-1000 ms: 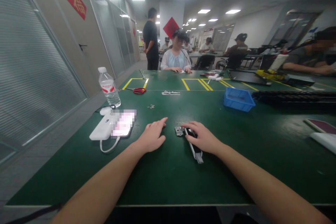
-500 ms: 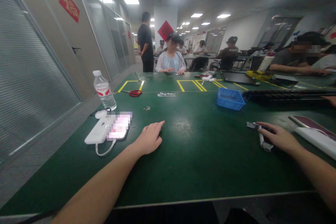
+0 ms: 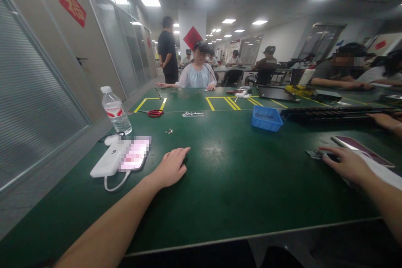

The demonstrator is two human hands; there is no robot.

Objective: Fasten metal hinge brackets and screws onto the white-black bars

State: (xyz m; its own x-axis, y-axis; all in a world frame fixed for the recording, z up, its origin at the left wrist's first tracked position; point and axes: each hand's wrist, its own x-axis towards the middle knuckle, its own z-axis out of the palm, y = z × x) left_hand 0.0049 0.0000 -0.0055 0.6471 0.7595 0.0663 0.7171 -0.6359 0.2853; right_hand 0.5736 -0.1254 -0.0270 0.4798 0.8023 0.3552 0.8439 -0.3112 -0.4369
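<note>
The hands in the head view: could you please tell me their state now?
Left hand: open, holding nothing, over the green tabletop.
Right hand: closed on a dark, partly hidden object; grey metal piece beside it.

A flat dark green tabletop [image 3: 216,201] carries yellow tape outlines [image 3: 210,104]. The rectangular plastic bin [image 3: 266,119] is blue, the small flat metallic piece [image 3: 313,155] grey, the hand-held object [image 3: 334,158] beside it blackish, the scissors' looped handles [image 3: 155,111] red. The clear plastic bottle [image 3: 121,124] has a white cap [image 3: 106,89] and red-and-white label [image 3: 114,111].
</note>
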